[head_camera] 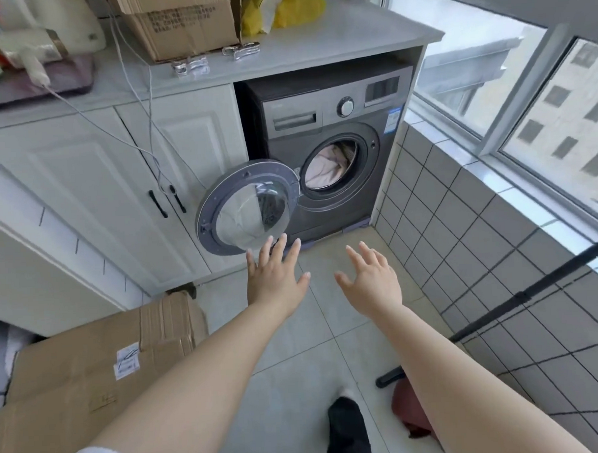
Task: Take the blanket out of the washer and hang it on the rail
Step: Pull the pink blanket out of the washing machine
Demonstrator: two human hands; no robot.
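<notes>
Your left hand (pixel 274 278) and right hand (pixel 370 278) reach forward, fingers spread and holding nothing; the blanket (pixel 326 170) lies inside the washer (pixel 324 122), door (pixel 247 206) open.

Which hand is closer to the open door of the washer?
The left hand: its fingertips reach just below the lower rim of the open door. The right hand is further right, over the floor tiles, apart from the door.

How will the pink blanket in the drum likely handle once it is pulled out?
The blanket lies crumpled in folds, so probably floppy. It fills much of the washer opening, so likely bulky, perhaps damp-heavy, suiting both hands.
</notes>
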